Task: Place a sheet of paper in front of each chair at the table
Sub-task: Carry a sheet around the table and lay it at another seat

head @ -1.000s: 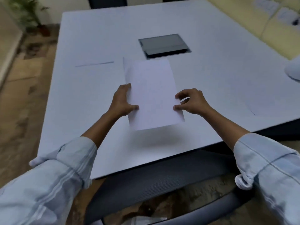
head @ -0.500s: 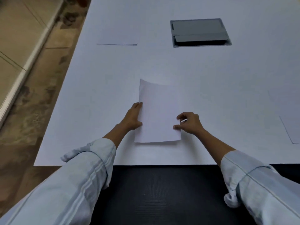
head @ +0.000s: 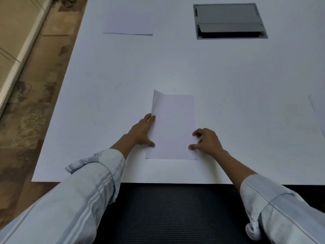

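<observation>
White on white, with grey and black

White sheet [head: 173,126] on a white desk [head: 228,85]; grey hatch [head: 229,21]; black ribbed chair back [head: 168,213]; pale blue faintly striped sleeves [head: 88,194]; mottled brown floor [head: 26,120].

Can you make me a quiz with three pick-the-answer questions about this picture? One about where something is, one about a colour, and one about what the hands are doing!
1. Where is the paper stack?
A far left on the table
B on the floor
C on the chair

2. What colour is the table?
A red
B white
C green

3. What is happening to the sheet?
A crumpled
B high in the air
C lying on the table, far left corner curled up

Answers: 1 A, it lies beyond the left hand. 2 B, plain white top. 3 C, both hands, the right hand too, touch its edges.
</observation>
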`<action>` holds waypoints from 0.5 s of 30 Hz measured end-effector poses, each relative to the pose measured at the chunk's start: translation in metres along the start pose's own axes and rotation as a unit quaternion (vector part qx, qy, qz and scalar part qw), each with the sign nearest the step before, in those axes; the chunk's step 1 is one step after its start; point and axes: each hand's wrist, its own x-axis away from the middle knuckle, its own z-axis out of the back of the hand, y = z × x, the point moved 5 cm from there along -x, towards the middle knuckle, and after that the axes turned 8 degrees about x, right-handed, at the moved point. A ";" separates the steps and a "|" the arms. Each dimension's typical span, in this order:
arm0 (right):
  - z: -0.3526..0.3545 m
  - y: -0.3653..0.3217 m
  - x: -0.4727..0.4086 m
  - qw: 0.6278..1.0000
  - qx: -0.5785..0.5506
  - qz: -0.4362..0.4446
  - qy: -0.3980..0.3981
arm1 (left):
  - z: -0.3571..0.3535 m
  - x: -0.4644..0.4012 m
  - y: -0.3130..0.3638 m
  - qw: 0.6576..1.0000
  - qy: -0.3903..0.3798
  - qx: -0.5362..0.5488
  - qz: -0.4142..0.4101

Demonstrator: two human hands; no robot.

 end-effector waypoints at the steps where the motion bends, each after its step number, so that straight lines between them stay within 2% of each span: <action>1: 0.000 -0.001 0.000 1.000 0.030 0.000 0.000 | 0.000 0.000 -0.002 1.000 -0.002 -0.025 0.001; 6: 0.000 -0.008 0.001 0.993 0.114 0.038 0.004 | 0.000 0.001 -0.010 0.989 0.002 -0.148 -0.010; 11: -0.008 -0.010 0.002 0.962 0.248 0.106 -0.047 | -0.011 0.001 -0.017 0.987 -0.040 -0.154 -0.038; 15: -0.018 -0.005 0.006 0.948 0.283 0.123 -0.077 | -0.013 0.000 -0.018 0.988 -0.050 -0.137 -0.047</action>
